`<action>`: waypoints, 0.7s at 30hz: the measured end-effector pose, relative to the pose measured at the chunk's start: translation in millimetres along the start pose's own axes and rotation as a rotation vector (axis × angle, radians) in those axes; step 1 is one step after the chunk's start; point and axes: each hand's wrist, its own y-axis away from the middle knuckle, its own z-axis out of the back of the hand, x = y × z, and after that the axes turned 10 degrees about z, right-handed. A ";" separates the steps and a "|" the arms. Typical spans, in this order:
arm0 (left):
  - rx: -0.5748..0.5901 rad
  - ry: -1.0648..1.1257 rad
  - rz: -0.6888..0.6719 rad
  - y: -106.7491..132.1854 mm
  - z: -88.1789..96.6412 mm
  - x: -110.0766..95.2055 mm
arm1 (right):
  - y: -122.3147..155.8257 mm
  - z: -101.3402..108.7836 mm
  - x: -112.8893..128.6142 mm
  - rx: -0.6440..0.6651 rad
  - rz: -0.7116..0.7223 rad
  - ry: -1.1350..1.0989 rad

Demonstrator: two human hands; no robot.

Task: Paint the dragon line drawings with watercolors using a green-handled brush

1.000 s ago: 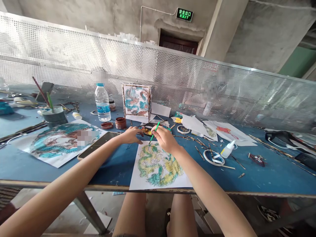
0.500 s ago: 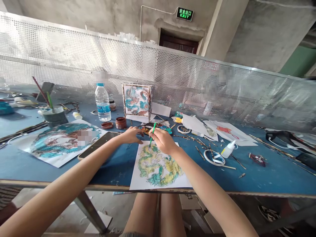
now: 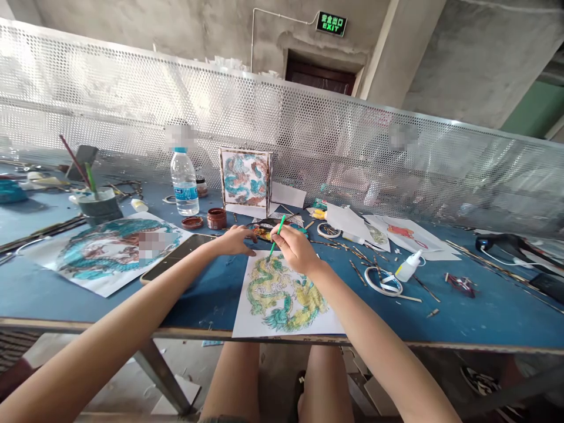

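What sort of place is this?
Likely an art or craft workshop: a partly coloured dragon drawing, an open brown paint jar and a cup of brushes share the blue table.

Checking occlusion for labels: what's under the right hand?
The right hand, gripping a green brush, covers part of the upper right of the dragon picture. Yellow and teal colouring shows nearby; whatever is drawn beneath the hand can't be seen.
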 end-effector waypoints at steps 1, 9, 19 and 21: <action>0.003 -0.007 0.007 0.1 0.1 -0.2 | 0.1 0.1 0.3 -0.005 0.001 0.001; 0.008 -0.017 0.006 0.2 0.3 -0.3 | -0.3 0.3 1.9 0.006 -0.016 -0.022; 0.003 -0.008 -0.003 -1.8 -1.8 2.4 | -0.4 1.5 3.8 -0.006 -0.011 -0.041; 0.010 -0.018 0.007 -2.0 -2.0 2.3 | -0.4 1.3 4.2 -0.001 -0.006 -0.048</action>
